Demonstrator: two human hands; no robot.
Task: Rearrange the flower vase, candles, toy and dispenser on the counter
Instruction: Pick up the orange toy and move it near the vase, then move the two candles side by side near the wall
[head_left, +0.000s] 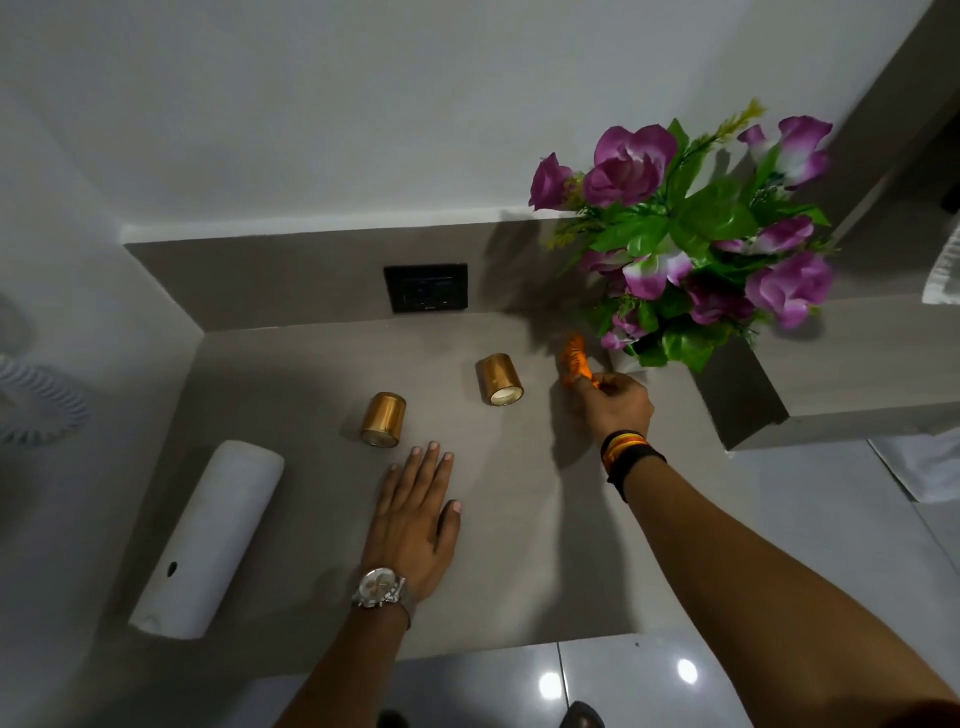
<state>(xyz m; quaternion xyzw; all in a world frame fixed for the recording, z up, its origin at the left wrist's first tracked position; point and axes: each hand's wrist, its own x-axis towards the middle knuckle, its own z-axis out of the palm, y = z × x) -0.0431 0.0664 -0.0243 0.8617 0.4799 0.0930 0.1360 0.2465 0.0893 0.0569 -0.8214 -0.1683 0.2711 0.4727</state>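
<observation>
- Surface (519, 519): grey top carrying all five task things; judging by the spread, the rearranging is under way and not finished, and no final layout can be read from here.
- Flower vase (691, 234): far right, against the back wall; only the purple flowers and green leaves show, the pot itself is mostly hidden under them. Stands upright, stems rising toward the camera. Looks settled there.
- Dispenser (208, 535): white cylinder at near left, well apart from everything else. Long axis runs near-left to far-right; the end with the small dark hole is nearer the camera. Standing or lying, cannot tell for sure through the wide lens. Untouched by either hand.
- Left hand (415, 514): flat, palm down on the surface, fingers spread, holding nothing; fingertips just near the left candle.
- Right hand (615, 405): fingers closed on the near end of the toy.
- Left candle (383, 420): gold, upright, centre-left.
- Right candle (500, 379): gold, upright, farther and to the right, between the left candle and the toy.
- Toy (574, 361): orange with dark stripes, just beside the vase foot; long axis points far and slightly left, away from the hand. This is the piece in hand; candles and dispenser may still need placing.
</observation>
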